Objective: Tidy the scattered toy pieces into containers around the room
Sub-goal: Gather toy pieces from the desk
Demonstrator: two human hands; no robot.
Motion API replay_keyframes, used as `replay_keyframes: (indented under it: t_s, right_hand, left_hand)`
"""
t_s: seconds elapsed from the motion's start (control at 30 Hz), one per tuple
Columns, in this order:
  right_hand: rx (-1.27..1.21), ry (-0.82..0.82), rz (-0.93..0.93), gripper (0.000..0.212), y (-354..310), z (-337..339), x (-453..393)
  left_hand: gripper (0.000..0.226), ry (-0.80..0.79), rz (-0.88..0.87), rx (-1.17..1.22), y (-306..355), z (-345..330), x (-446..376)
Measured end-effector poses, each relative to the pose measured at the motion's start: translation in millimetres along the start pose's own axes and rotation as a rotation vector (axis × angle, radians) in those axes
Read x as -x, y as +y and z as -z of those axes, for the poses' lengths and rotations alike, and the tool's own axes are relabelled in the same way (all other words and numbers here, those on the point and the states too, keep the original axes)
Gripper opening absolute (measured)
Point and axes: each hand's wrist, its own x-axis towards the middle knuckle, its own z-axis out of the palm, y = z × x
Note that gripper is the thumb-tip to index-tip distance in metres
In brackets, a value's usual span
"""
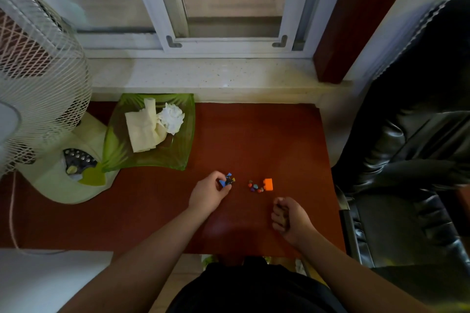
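- Toy pieces lie in two small groups near the middle of the red-brown table: a blue, black and yellow cluster on the left and a scatter of small coloured beads to its right.
- An orange block sits on the table touching the right end of the beads.
- The left hand reaches forward over the table, and its curled fingers and thumb pinch the blue, black and yellow cluster at its left side.
- The right hand rests nearer the person, below and to the right of the beads and apart from them; its fingers are curled into a fist, and whether anything is inside it cannot be told.
- A green glass dish stands at the back left of the table against the pale stone sill, well apart from the toy pieces.
- Inside the dish lie a folded cream tissue and a crumpled white tissue, touching each other.
- A white fan stands at the left, its base just beside the dish.
- A black leather chair is at the right of the table.
- A sliding window with a white frame is above the sill.
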Motion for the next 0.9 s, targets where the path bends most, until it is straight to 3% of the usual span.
replay_keyframes:
  t_s: [0.13,0.33,0.47,0.67,0.77,0.9]
  right_hand:
    - [0.111,0.039,0.038,0.023,-1,2,-1]
    - [0.074,0.019,0.066,0.024,-6,7,3]
    - [0.077,0.040,0.081,0.025,-9,11,4]
    - [0.123,0.090,0.106,0.026,-17,22,7]
    - [0.157,0.102,0.112,0.026,-20,28,8]
    - [0.191,0.123,0.105,0.028,-21,33,7]
  left_hand:
    - [0.034,-0.023,-0.164,-0.211,8,-7,-4]
    - [0.055,-0.169,-0.367,-0.346,29,-32,-9]
    - [0.063,-0.220,-0.387,-0.396,44,-49,-14]
    - [0.068,-0.127,-0.377,-0.604,54,-71,-16]
    - [0.061,-0.104,-0.423,-0.668,53,-75,-13]
    - [0.035,-0.064,-0.492,-0.752,50,-80,-8]
